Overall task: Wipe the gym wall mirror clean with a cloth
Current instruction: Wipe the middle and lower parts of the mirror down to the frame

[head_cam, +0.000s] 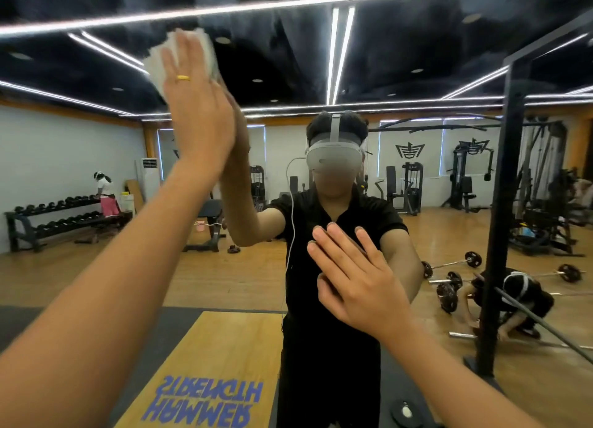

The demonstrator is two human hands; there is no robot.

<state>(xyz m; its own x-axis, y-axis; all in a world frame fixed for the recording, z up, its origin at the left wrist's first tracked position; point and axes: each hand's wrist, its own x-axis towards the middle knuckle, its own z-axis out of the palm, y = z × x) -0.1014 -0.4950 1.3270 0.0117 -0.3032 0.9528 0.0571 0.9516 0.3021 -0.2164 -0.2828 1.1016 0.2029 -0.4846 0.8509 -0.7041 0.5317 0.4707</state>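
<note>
Left hand (197,106) flat, pressing cloth (154,64) on mirror (80,267); right hand (353,276) flat, empty. Cloth soft, light, likely slides: keep your palm centred.

The cloth (153,62) is white and bunched up. It sits under the flat fingers of the left hand (196,113), pressed on the glass. It sticks out past the fingertips and on both sides. The mirror (80,151) is a big, shiny, upright wall of glass in front of both hands. The right hand (353,276) lies flat on it, lower down.
</note>
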